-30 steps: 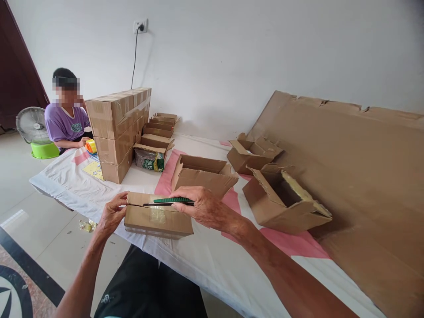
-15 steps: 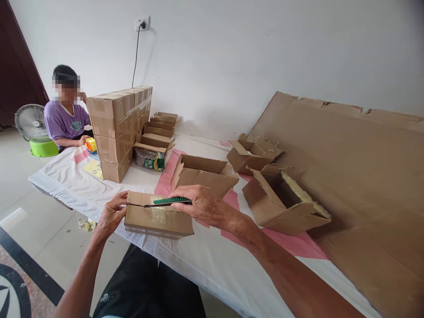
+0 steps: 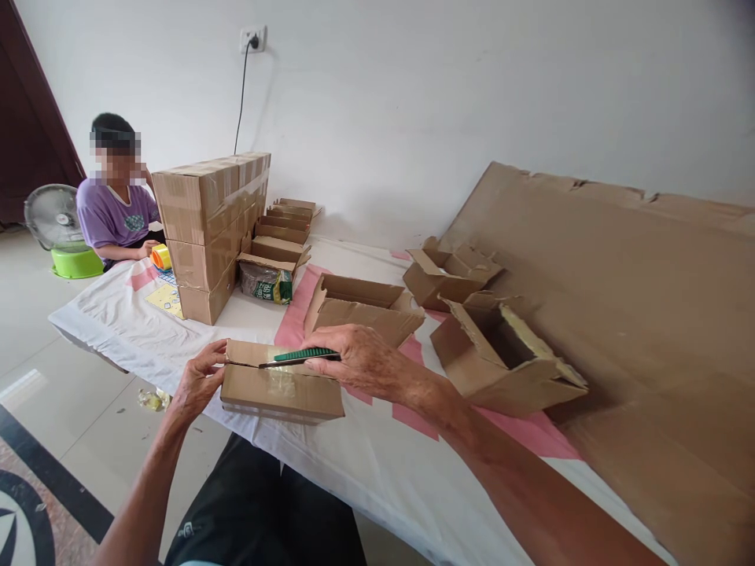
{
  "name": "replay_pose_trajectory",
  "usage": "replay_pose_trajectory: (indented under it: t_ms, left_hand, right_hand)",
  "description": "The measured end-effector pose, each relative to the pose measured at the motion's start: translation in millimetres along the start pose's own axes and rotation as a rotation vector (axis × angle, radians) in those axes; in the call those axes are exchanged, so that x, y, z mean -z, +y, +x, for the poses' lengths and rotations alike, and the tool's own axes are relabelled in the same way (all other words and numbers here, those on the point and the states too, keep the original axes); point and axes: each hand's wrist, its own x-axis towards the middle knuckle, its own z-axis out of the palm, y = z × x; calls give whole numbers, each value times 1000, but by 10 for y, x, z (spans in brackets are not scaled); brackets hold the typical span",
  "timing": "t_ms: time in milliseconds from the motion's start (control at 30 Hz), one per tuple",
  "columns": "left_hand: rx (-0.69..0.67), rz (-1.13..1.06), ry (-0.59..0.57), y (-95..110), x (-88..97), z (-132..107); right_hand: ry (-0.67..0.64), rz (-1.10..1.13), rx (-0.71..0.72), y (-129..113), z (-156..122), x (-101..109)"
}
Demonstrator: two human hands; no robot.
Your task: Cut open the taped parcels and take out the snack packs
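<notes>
A closed cardboard box (image 3: 253, 386) with clear tape over its middle lies near the front edge of the cloth-covered table. Its left end is gripped by the fingers of my left hand (image 3: 197, 383), at the seam between the top flaps. My right hand (image 3: 357, 360) is closed around a green-handled utility knife (image 3: 303, 356). The knife's blade points left and lies along the seam, at the left edge of the tape. How deep the tip goes I cannot tell.
Taped boxes form a stacked wall (image 3: 192, 212) at the left. Open boxes (image 3: 359, 306) stand behind and right of my hands, one beside a filled bag (image 3: 265, 283). A large cardboard sheet (image 3: 637, 314) leans at the right. A person (image 3: 118, 208) sits beyond the stack, near a fan (image 3: 53, 216).
The knife has shifted very slightly right along the seam, with my right hand raised a touch. My left hand keeps its hold on the box.
</notes>
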Motion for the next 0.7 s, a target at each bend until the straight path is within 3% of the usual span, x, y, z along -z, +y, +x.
replay_pose_trajectory:
  t_ms: [700]
  left_hand:
    - [28, 24, -1, -111, 35, 59]
  right_hand:
    - [-73, -242, -52, -64, 123, 120]
